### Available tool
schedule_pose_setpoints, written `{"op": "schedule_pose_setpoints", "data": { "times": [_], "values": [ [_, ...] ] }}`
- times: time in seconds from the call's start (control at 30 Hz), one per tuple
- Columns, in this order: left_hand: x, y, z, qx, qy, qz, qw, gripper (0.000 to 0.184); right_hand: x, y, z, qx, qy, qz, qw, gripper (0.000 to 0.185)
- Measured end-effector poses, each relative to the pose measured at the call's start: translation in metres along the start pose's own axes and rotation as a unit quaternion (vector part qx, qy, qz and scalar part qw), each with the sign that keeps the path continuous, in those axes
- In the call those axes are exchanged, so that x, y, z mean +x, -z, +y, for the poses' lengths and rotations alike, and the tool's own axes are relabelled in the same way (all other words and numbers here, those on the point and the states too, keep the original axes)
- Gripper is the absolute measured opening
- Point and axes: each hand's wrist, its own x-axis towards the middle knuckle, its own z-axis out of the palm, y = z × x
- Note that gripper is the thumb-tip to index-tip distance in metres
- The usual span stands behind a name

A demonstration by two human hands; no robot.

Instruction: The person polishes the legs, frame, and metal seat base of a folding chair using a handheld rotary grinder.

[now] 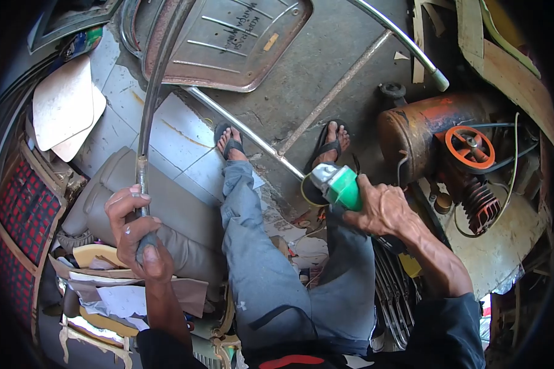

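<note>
My left hand (135,232) is closed around the lower end of a long metal tube (148,117), which curves up and out of the top of the view. My right hand (380,209) grips a green angle grinder (343,187). The grinder's round disc (314,190) is at the near end of a bent metal chair frame (243,134); whether they touch I cannot tell. A worn, rusty metal chair panel (237,46) with handwriting lies beyond the frame. Whether the tube in my left hand joins this frame is out of view.
A rusty compressor (418,132) with an orange wheel (469,147) stands at the right. Grey padded cushions (148,203) lie at the left, near a red-checked panel (28,215). Stacked metal tubes (391,295) are beside my leg. My sandaled feet stand on the floor (271,101).
</note>
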Motion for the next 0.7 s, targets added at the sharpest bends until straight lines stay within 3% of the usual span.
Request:
{"op": "schedule_pose_setpoints", "data": {
  "times": [0.1,0.27,0.4,0.5,0.53,0.6,0.63,0.7],
  "values": [
    [0.001,-0.003,-0.002,-0.004,-0.007,0.010,1.000,0.037,-0.008,-0.009,0.001,-0.015,0.057,0.021,0.998,0.058],
    [-0.001,-0.002,-0.003,-0.018,-0.011,0.008,1.000,0.037,-0.007,-0.024,0.000,-0.015,0.032,0.054,0.998,0.059],
    [-0.001,-0.004,-0.005,-0.012,-0.006,0.017,1.000,0.036,-0.014,-0.028,0.004,-0.042,0.103,0.081,0.990,0.061],
    [-0.003,-0.001,-0.004,-0.016,-0.002,0.023,1.000,0.036,-0.003,-0.013,0.007,0.027,-0.033,-0.001,0.999,0.066],
    [-0.002,-0.005,-0.005,-0.026,0.000,0.029,0.999,0.036,0.009,-0.015,0.015,0.026,-0.036,0.002,0.999,0.066],
    [-0.004,-0.008,-0.006,-0.041,0.006,0.038,0.998,0.037,0.036,-0.024,0.036,0.244,0.001,0.011,0.970,0.071],
    [-0.005,-0.009,-0.006,-0.048,0.009,0.048,0.998,0.038,0.048,-0.019,0.039,0.330,-0.019,-0.063,0.942,0.073],
    [-0.004,-0.010,-0.006,-0.047,0.009,0.053,0.997,0.038,0.066,-0.026,0.046,0.437,-0.061,-0.106,0.891,0.066]
  ]
}}
